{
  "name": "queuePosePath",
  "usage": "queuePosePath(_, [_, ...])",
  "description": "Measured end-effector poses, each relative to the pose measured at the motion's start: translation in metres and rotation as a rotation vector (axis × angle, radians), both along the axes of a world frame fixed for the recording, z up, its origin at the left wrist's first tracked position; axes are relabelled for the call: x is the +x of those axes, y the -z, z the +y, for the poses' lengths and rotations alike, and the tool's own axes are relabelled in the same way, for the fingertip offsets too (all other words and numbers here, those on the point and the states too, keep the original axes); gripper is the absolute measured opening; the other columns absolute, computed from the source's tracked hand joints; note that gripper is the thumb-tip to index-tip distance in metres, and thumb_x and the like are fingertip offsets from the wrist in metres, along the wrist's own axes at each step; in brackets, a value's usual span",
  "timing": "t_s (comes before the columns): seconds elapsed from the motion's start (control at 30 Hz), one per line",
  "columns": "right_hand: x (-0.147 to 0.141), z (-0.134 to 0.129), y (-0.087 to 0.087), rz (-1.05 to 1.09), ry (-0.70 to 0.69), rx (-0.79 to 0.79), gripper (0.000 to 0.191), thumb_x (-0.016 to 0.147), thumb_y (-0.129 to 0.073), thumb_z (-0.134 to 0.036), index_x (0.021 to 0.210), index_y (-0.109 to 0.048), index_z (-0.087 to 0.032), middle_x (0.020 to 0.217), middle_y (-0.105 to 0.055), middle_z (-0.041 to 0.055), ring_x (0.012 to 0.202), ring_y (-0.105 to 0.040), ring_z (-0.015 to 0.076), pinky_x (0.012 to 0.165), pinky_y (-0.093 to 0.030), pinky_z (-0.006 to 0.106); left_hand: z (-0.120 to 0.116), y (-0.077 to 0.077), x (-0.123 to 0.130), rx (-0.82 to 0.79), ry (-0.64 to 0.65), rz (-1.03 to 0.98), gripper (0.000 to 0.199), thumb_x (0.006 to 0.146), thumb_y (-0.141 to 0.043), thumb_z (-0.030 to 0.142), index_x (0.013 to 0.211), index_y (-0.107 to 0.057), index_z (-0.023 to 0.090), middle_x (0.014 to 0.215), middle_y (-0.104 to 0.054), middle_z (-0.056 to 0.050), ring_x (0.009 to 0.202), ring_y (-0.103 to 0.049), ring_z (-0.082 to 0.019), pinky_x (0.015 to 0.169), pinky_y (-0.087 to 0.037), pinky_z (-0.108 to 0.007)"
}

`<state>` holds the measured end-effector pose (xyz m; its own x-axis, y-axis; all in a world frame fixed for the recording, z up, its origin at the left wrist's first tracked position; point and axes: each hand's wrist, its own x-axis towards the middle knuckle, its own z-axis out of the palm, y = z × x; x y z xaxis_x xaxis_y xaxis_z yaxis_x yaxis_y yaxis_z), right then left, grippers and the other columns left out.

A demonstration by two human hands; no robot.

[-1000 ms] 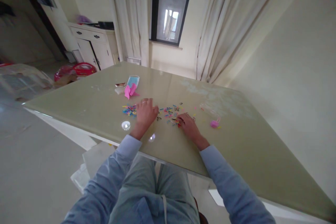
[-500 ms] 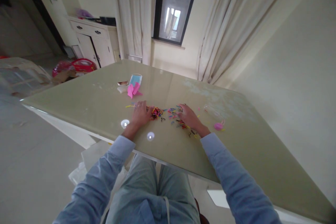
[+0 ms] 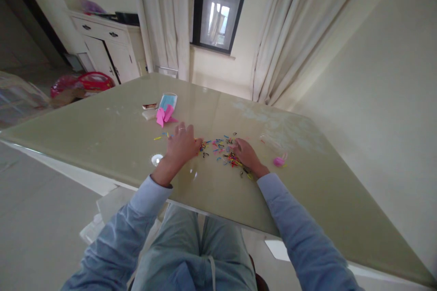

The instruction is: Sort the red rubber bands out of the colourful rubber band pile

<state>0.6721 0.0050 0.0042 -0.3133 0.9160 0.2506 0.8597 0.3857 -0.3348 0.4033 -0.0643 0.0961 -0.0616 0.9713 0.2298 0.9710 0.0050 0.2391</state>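
At top centre I see a window (image 3: 221, 4) between curtains (image 3: 287, 22); upper left, a white cabinet (image 3: 121, 57); lower left, grey floor (image 3: 44, 204); right, a pale wall (image 3: 385, 100).

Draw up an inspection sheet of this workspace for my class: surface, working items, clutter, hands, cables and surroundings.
Surface: glossy greenish table, with light reflections and whitish patches towards its far side.
Working items: small multicoloured pieces, scattered loosely between and around the hands.
Clutter: blue face mask, with a pink folded item by its near edge.
Hands: left hand and right hand both at the pieces; whether either grips any is unclear.
Cables: nothing seen.
Surroundings: white cabinet, window, pale curtains.
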Motion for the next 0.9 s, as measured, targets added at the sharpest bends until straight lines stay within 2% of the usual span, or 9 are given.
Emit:
queuePosePath(0.07, [0.003,-0.003,0.001,0.041,-0.108,0.005,0.037,0.099,-0.047,-0.038,0.125,-0.064,-0.017,0.126,-0.067,0.0137,0.116,-0.061,0.0206,0.103,-0.046,0.036,0.006,-0.006,0.016,0.062,0.131,0.008,0.044,0.096,-0.05,0.041,0.128,-0.053,0.011,0.138,-0.054,-0.022,0.127,-0.054,-0.033,0.102,-0.048,-0.045])
queuePosePath(0.13, [0.013,-0.003,0.001,0.078,-0.137,0.038,0.041,0.099,-0.047,-0.04,0.13,-0.063,-0.018,0.134,-0.064,0.0126,0.124,-0.058,0.0201,0.109,-0.043,0.036,0.023,-0.002,0.037,0.099,0.296,-0.012,0.045,0.097,-0.05,0.039,0.132,-0.051,0.011,0.136,-0.056,-0.019,0.127,-0.055,-0.029,0.104,-0.047,-0.04])
queuePosePath(0.3, [0.056,0.011,0.001,0.039,0.081,0.073,0.042,0.097,-0.041,-0.026,0.131,-0.062,-0.015,0.136,-0.063,0.0161,0.13,-0.056,0.0248,0.114,-0.039,0.046,0.084,0.034,0.096,0.008,0.555,0.052,0.043,0.096,-0.05,0.027,0.136,-0.051,0.009,0.142,-0.053,-0.017,0.137,-0.046,-0.028,0.113,-0.04,-0.039])
queuePosePath(0.4, [0.068,0.02,0.003,-0.028,0.127,0.023,0.047,0.093,-0.039,-0.016,0.133,-0.061,-0.01,0.135,-0.063,0.019,0.128,-0.057,0.0252,0.113,-0.04,0.046,0.111,0.056,0.12,-0.033,0.632,0.102,0.053,0.099,-0.048,0.037,0.143,-0.046,0.008,0.15,-0.048,-0.018,0.144,-0.037,-0.03,0.119,-0.032,-0.042])
queuePosePath(0.47, [0.065,0.025,0.004,-0.077,0.128,-0.005,0.051,0.09,-0.038,-0.01,0.136,-0.059,-0.009,0.139,-0.06,0.0195,0.13,-0.055,0.0244,0.113,-0.039,0.043,0.121,0.065,0.129,-0.057,0.656,0.124,0.051,0.1,-0.047,0.041,0.138,-0.052,0.008,0.144,-0.053,-0.018,0.139,-0.044,-0.031,0.115,-0.036,-0.041])
queuePosePath(0.6, [0.054,0.035,0.001,-0.165,0.125,-0.023,0.053,0.087,-0.039,-0.002,0.136,-0.059,-0.009,0.141,-0.057,0.0208,0.133,-0.051,0.0246,0.113,-0.037,0.039,0.127,0.067,0.135,-0.051,0.682,0.153,0.038,0.098,-0.047,0.035,0.116,-0.067,0.009,0.126,-0.062,-0.019,0.121,-0.057,-0.031,0.101,-0.046,-0.042])
queuePosePath(0.73, [0.052,0.043,-0.016,-0.235,0.11,-0.034,0.037,0.092,-0.041,-0.006,0.115,-0.069,-0.011,0.116,-0.065,0.0209,0.114,-0.057,0.0256,0.102,-0.041,0.037,0.125,0.062,0.136,-0.093,0.706,0.153,0.03,0.095,-0.045,0.022,0.108,-0.071,0.012,0.113,-0.067,-0.015,0.105,-0.064,-0.023,0.09,-0.049,-0.033])
queuePosePath(0.8, [0.052,0.042,-0.024,-0.259,0.074,-0.054,0.031,0.093,-0.042,-0.007,0.106,-0.071,-0.012,0.107,-0.066,0.0182,0.105,-0.058,0.0239,0.096,-0.042,0.035,0.121,0.061,0.134,-0.107,0.725,0.151,0.032,0.098,-0.044,0.027,0.106,-0.072,0.013,0.108,-0.068,-0.014,0.102,-0.065,-0.022,0.088,-0.049,-0.031])
queuePosePath(0.9, [0.05,0.031,-0.03,-0.275,0.013,-0.08,0.027,0.094,-0.045,-0.008,0.1,-0.07,-0.013,0.103,-0.067,0.0133,0.1,-0.057,0.0202,0.092,-0.041,0.03,0.111,0.06,0.131,-0.097,0.792,0.134,0.044,0.099,-0.044,0.048,0.106,-0.072,0.015,0.106,-0.068,-0.014,0.103,-0.064,-0.025,0.089,-0.049,-0.035])
